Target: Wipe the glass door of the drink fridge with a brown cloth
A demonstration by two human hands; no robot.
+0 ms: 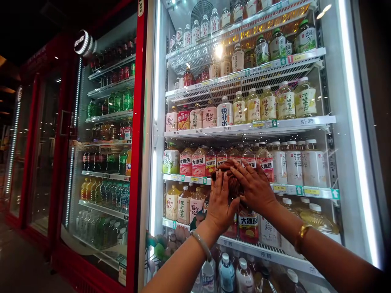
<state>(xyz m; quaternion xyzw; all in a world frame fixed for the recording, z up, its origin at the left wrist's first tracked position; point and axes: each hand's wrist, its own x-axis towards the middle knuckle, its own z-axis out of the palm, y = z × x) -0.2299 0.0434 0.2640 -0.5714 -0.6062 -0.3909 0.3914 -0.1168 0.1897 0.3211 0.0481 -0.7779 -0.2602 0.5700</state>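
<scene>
A bunched brown cloth (234,185) is pressed up against the glass front of a lit drinks fridge, at the height of the middle shelves. My left hand (220,203) bears on its left side, with fingers pointing up and lying nearly flat. From the right, my right hand (255,185) covers the cloth's upper part, fingers stretched over it toward the left. Parts of the cloth are hidden under both hands. A pale bangle (201,245) circles my left wrist and a gold bracelet (302,237) my right.
Behind the glass, shelves (305,120) carry rows of bottled drinks, such as red-labelled tea bottles (185,162). To the left, a red-framed fridge (139,142) holds more bottles. A bright light strip (356,122) runs down the right side. Reflections show on the glass.
</scene>
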